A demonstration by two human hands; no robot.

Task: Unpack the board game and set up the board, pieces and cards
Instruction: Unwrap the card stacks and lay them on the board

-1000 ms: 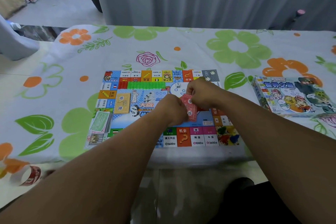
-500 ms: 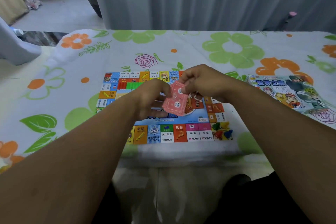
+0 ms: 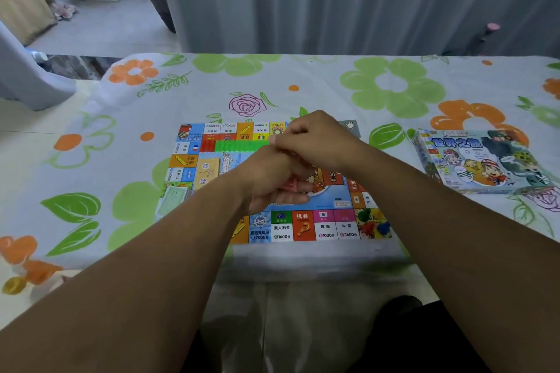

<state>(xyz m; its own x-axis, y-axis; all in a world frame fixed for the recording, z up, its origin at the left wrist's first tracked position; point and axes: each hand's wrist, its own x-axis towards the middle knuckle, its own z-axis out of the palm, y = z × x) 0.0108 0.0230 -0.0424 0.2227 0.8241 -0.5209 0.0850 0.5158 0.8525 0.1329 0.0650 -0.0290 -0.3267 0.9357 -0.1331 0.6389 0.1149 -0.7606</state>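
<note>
Two hands meet over the middle of the game board (image 3: 303,228), which lies flat on the flowered tablecloth (image 3: 100,166). Well to the left of my fingers, a stack of green banknotes (image 3: 173,198) sits at the board's left edge. A tan card deck (image 3: 207,174) rests on the board just beyond it. Further back, left of and behind the fingers, a short red row of houses (image 3: 207,145) and a long green row of houses (image 3: 242,146) stand side by side. The left hand (image 3: 272,182) has its back to me and its fingers are curled under. They hold a small bundle of red paper notes (image 3: 291,185), and only a sliver shows below the knuckles. The right hand (image 3: 315,142) sits directly above and touches it. Its knuckles are up and its fingers are bent tight, with thumb and forefinger pinched together at the left. A red edge shows beneath its palm, so as far as I can tell it grips the same bundle, though the contact itself is hidden. Below and to the right of the fingers, red, green and blue pawns (image 3: 371,222) cluster on the near right corner square. Well to the right, apart from the board, the game box (image 3: 485,160) lies closed on the cloth. Grey curtains (image 3: 333,0) hang behind the table.
</note>
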